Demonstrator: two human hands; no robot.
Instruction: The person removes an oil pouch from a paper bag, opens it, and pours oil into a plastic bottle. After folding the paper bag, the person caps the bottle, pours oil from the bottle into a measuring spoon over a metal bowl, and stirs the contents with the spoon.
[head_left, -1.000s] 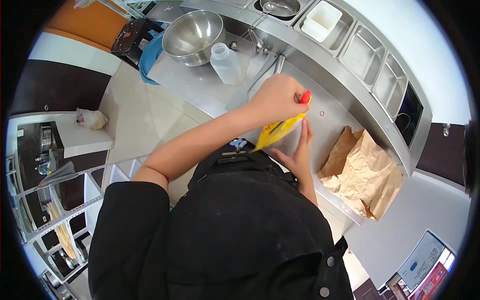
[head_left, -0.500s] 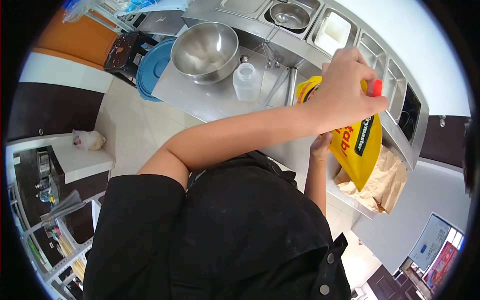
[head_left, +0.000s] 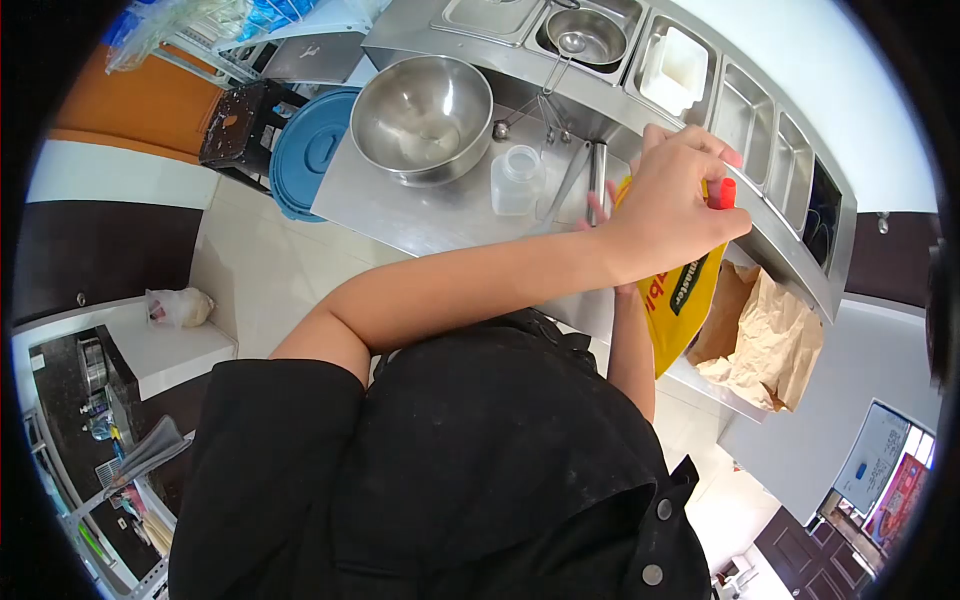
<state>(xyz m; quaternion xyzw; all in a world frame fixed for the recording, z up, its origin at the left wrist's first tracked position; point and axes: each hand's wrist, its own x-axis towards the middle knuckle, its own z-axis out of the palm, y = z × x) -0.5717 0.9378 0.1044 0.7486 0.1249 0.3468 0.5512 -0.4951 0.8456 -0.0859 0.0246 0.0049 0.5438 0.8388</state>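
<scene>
A yellow pouch (head_left: 683,305) with printed lettering hangs tilted in front of me, over the steel counter's right part. My left hand (head_left: 680,200) reaches across from the left and grips the red cap (head_left: 727,193) at its top corner between thumb and fingers. Much of the pouch's upper part is hidden behind this hand. My right hand (head_left: 597,207) is behind the pouch, mostly covered; its fingertips show blurred at the pouch's left edge. A crumpled brown paper bag (head_left: 770,340) stands right beside the pouch.
On the counter (head_left: 375,205) are a large steel bowl (head_left: 422,120), a translucent plastic bottle (head_left: 516,182) without a lid, and metal utensils (head_left: 568,185). Behind run inset steel pans, one with a white container (head_left: 673,70). A blue lidded bin (head_left: 308,155) stands left.
The pouch and both hands have shifted left and the pouch has turned more edge-on. The right hand's fingertips now show at its left edge. The whole view has shifted slightly.
</scene>
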